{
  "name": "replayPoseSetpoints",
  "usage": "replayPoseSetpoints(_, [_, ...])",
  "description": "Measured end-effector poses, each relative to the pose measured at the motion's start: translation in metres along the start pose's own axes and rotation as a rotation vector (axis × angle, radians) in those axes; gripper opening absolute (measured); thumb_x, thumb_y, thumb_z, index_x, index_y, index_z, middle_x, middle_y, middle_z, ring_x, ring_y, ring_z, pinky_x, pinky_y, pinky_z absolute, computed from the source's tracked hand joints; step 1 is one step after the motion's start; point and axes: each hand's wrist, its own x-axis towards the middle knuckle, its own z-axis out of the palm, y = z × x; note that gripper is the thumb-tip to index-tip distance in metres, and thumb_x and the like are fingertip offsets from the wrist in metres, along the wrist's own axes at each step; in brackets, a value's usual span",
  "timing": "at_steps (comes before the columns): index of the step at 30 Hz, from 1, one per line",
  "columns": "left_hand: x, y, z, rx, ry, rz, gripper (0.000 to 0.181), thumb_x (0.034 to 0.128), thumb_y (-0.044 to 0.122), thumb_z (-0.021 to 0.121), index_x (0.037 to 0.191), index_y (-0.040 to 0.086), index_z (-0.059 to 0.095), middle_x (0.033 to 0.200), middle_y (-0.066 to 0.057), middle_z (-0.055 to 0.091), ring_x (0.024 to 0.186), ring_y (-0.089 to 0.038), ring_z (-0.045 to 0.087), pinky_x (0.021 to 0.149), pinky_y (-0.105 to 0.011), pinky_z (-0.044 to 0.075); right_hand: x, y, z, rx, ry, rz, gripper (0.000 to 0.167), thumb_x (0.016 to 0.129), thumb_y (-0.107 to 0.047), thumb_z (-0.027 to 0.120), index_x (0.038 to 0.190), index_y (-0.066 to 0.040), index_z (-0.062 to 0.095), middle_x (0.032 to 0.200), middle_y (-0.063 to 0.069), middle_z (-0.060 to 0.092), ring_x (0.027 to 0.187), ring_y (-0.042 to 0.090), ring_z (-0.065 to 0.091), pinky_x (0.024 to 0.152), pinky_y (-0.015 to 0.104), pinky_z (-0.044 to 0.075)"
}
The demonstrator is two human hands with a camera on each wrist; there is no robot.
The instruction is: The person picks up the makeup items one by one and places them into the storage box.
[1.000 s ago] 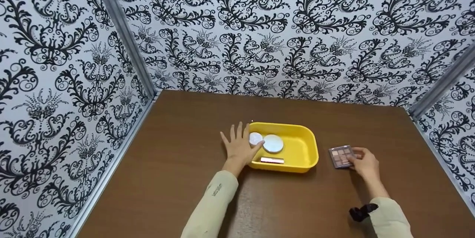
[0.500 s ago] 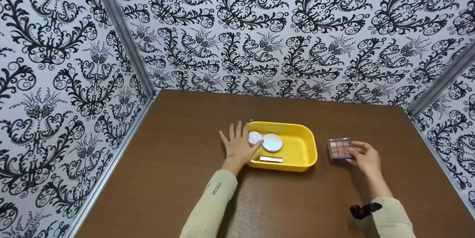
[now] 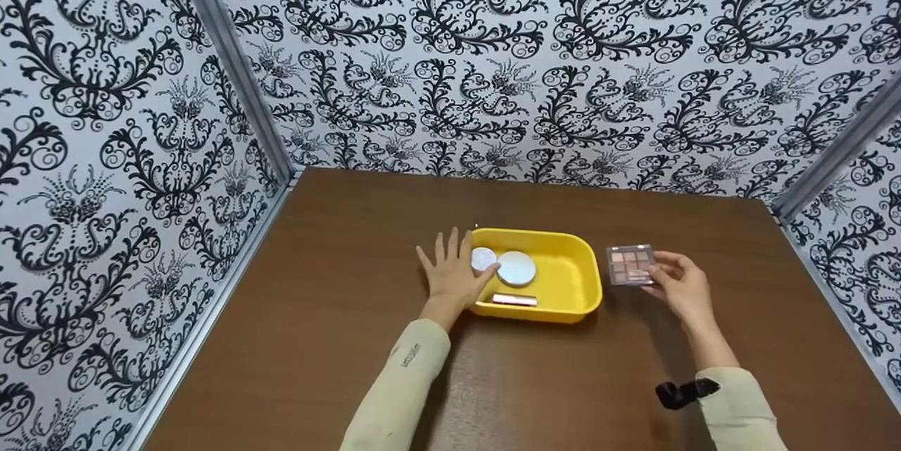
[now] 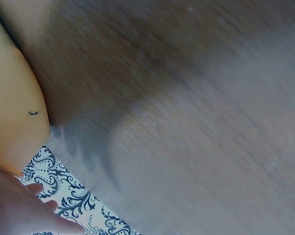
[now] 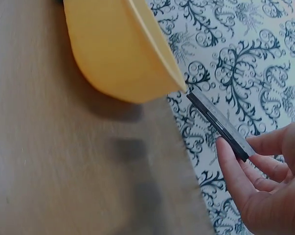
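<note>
A square eyeshadow palette (image 3: 631, 265) with rows of beige and pink pans is pinched at its right edge by my right hand (image 3: 681, 286). In the right wrist view the palette (image 5: 219, 125) appears edge-on between thumb and fingers, raised above the table. It hangs just right of a yellow plastic basin (image 3: 567, 282). My left hand (image 3: 450, 278) lies with spread fingers over the basin's left rim, thumb reaching inside. Within the basin lie two round white compacts, a smaller one (image 3: 483, 259) and a larger one (image 3: 517, 269), and a slim pinkish tube (image 3: 514, 300) near the front wall.
The brown wooden table (image 3: 338, 282) extends around the basin on all sides. Patterned black-and-white walls (image 3: 493, 85) enclose it at the back and sides, with metal posts at the corners. A black strap device (image 3: 686, 393) sits at the right sleeve.
My right hand has lifted the eyeshadow palette off the table area and carried it up and left, closer to the basin. The left hand has stayed in place.
</note>
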Motion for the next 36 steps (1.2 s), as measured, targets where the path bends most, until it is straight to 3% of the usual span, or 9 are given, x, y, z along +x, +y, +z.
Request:
replayPoseSetpoints(6, [-0.001, 0.002, -0.001, -0.015, -0.015, -0.004, 0.091, 0.0895, 0.079, 0.036, 0.161, 0.025, 0.018, 0.168, -0.007, 0.019, 0.156, -0.035, 0.013, 0.119, -0.071, -0.002, -0.001, -0.011, 0.010, -0.006, -0.033, -0.003, 0.042, 0.101, -0.003, 0.052, 0.140, 0.008, 0.043, 0.095, -0.010, 0.061, 0.080, -0.006, 0.061, 0.075, 0.020, 0.060])
replayPoseSetpoints(12, [-0.002, 0.004, -0.002, -0.022, -0.021, -0.005, 0.091, 0.0897, 0.079, 0.036, 0.161, 0.025, 0.018, 0.169, -0.006, 0.017, 0.156, -0.035, 0.012, 0.119, -0.070, -0.003, -0.002, -0.019, 0.024, -0.070, -0.087, -0.038, 0.044, 0.101, -0.002, 0.050, 0.143, 0.004, 0.041, 0.115, 0.018, 0.059, 0.082, -0.001, 0.062, 0.078, 0.024, 0.061])
replayPoseSetpoints(16, [-0.002, 0.005, -0.002, -0.032, -0.016, -0.002, 0.091, 0.0900, 0.078, 0.037, 0.161, 0.025, 0.018, 0.168, -0.006, 0.017, 0.156, -0.035, 0.012, 0.119, -0.070, -0.003, -0.002, -0.022, 0.034, -0.122, -0.133, -0.084, 0.044, 0.101, 0.000, 0.049, 0.144, 0.000, 0.043, 0.120, 0.028, 0.055, 0.089, 0.009, 0.062, 0.078, 0.028, 0.062])
replayPoseSetpoints(25, [-0.002, 0.006, -0.002, -0.024, -0.025, -0.010, 0.091, 0.0901, 0.078, 0.037, 0.161, 0.024, 0.019, 0.168, -0.006, 0.018, 0.156, -0.035, 0.012, 0.120, -0.071, 0.000, 0.005, -0.029, 0.067, -0.338, -0.212, -0.135, 0.028, 0.097, 0.000, 0.053, 0.122, 0.006, 0.064, 0.119, 0.033, 0.064, 0.096, 0.031, 0.067, 0.078, 0.040, 0.063])
replayPoseSetpoints(32, [0.001, 0.005, -0.005, 0.015, -0.051, -0.002, 0.092, 0.0897, 0.079, 0.034, 0.161, 0.023, 0.018, 0.169, -0.006, 0.017, 0.156, -0.035, 0.012, 0.120, -0.071, -0.001, 0.014, -0.030, 0.100, -0.550, -0.250, -0.199, 0.021, 0.094, -0.001, 0.059, 0.109, 0.002, 0.073, 0.115, 0.025, 0.069, 0.110, 0.041, 0.062, 0.100, 0.053, 0.050])
replayPoseSetpoints(36, [0.000, 0.003, -0.007, 0.033, -0.054, 0.001, 0.093, 0.0896, 0.079, 0.035, 0.161, 0.022, 0.018, 0.169, -0.005, 0.016, 0.156, -0.035, 0.012, 0.119, -0.070, -0.002, 0.016, -0.025, 0.115, -0.624, -0.286, -0.212, 0.019, 0.095, -0.001, 0.060, 0.107, 0.002, 0.074, 0.113, 0.023, 0.070, 0.114, 0.042, 0.061, 0.104, 0.055, 0.047])
